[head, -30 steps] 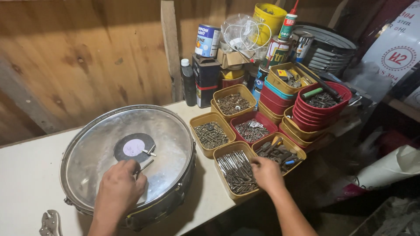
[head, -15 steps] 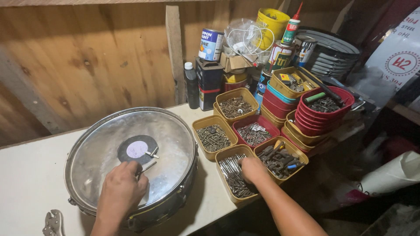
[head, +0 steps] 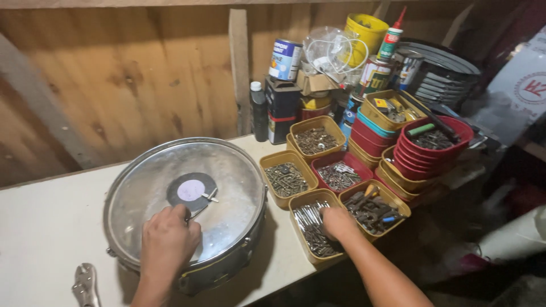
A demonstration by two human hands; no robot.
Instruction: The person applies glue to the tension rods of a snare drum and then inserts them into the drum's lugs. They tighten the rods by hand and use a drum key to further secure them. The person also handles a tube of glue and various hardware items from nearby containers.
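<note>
Chrome and clear film make up the snare drum (head: 187,207) that lies flat on the pale table (head: 45,227), a dark round patch with a lilac centre (head: 192,191) stuck on its head. Only the head view shows the scene. The left hand (head: 166,241) rests on the near part of the drumhead, its grip curled with the fingertips down on the film just beside the patch; it holds nothing that can be seen. A metal pliers-like tool (head: 85,284) lies on the table to the left of that arm, apart from the drum.

The right hand (head: 336,222) reaches into the nearest yellow tray (head: 314,230), which is full of long metal screws. Its grip is bent down among the screws; whether it pinches one cannot be told. Just beside this tray, to the right, sits another yellow tray of dark mixed hardware (head: 374,209). Behind them stand a yellow tray of short screws (head: 285,177), a red tray of silvery parts (head: 340,173) and a further yellow tray (head: 316,136). To the right rises a stack of red bowls (head: 429,150). Tins, a black bottle (head: 259,116) and a yellow bucket (head: 367,34) stand against the wooden wall (head: 114,85).
</note>
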